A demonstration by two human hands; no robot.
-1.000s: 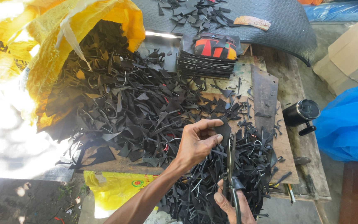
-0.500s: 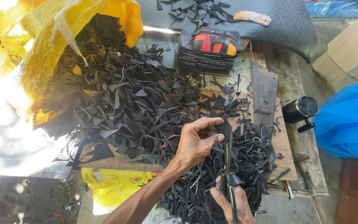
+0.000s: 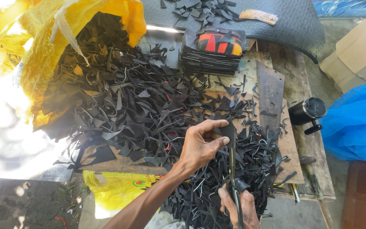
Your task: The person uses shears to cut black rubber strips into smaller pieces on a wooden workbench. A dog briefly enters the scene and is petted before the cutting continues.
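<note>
Here the left hand (image 3: 200,146) pinches a black scrap (image 3: 228,132) between thumb and fingers, its grip closed on it. Just below, the right hand (image 3: 239,208) is wrapped shut around scissors (image 3: 232,169), blades rising to touch the scrap. Offcuts (image 3: 140,106) litter the counter (image 3: 291,144) all about both hands.

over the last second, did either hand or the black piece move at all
Barely. The left hand keeps pinching the small black piece at the scissors, and the right hand has stayed on the handles low in the frame. Only the view drifted a little. The heap of black offcuts, yellow sack and stack of cut pieces lie as before.
</note>
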